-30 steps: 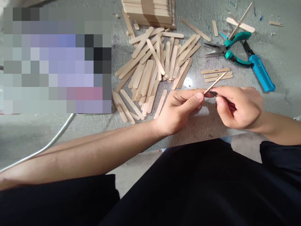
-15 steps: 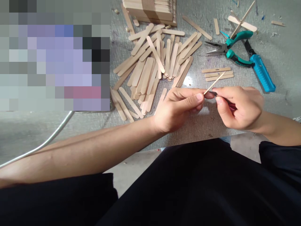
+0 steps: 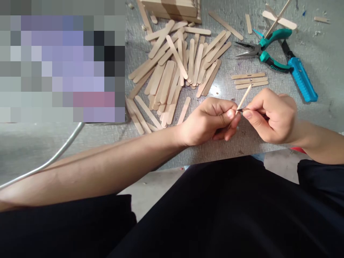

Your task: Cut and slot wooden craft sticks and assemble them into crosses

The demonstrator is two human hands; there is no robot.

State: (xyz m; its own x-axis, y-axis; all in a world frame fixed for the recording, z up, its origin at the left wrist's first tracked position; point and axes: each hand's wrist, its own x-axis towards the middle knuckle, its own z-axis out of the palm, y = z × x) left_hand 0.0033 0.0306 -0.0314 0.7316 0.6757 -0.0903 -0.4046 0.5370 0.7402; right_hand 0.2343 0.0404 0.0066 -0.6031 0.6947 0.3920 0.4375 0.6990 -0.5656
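Note:
Between the thumb and fingers of my left hand (image 3: 211,120) is a wooden craft stick (image 3: 244,96), turned nearly edge-on and tilted up to the right. My right hand (image 3: 275,116) is closed around a slim dark pointed blade (image 3: 240,110); the fingers hide its handle. The blade's tip meets the stick beside my left thumb. Just beyond my hands, three craft sticks (image 3: 251,81) lie side by side, with small dark marks or slits near their middles.
A loose heap of craft sticks (image 3: 168,82) spreads to the left, below a stacked block of sticks (image 3: 172,10). Teal-handled pliers (image 3: 264,48) and a blue utility knife (image 3: 303,79) lie at the right. Crossed sticks (image 3: 279,19) sit behind them. A white cable (image 3: 61,150) runs at far left.
My left hand has turned the stick steeper, and its fingers have shifted. My right hand has moved slightly left and up, bringing the blade tip against the stick.

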